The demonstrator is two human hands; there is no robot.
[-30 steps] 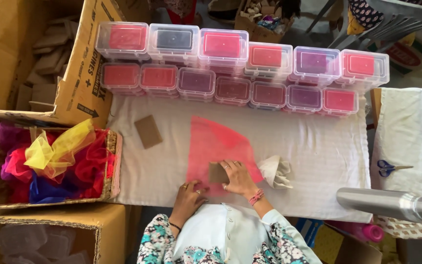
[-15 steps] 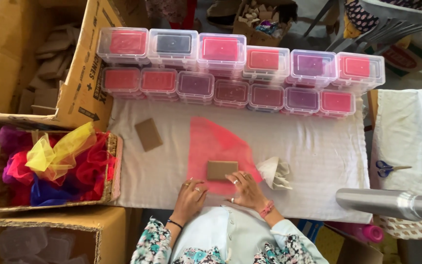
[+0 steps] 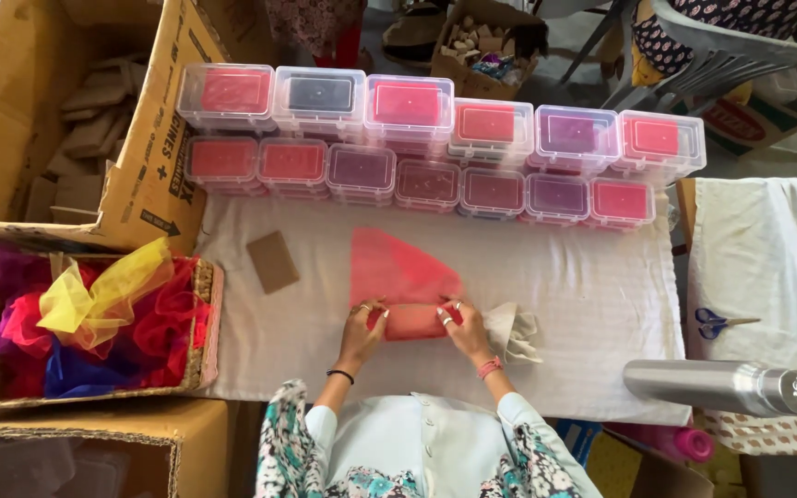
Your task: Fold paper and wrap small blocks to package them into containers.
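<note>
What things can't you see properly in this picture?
- Head view: whatever is inside the pink net cloth, hidden by the rolled-up fold between the left hand and right hand.
- The plastic boxes' contents: blurred by lids.
- The steel bottle's cap end: blurry near the right edge.

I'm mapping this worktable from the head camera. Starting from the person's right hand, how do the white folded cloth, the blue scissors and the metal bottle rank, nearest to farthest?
From the right hand:
1. White folded cloth, just to its right on the table.
2. Metal bottle, lower right, lying on its side.
3. Blue scissors, far right on the white sheet; close to the bottle's rank.
</note>
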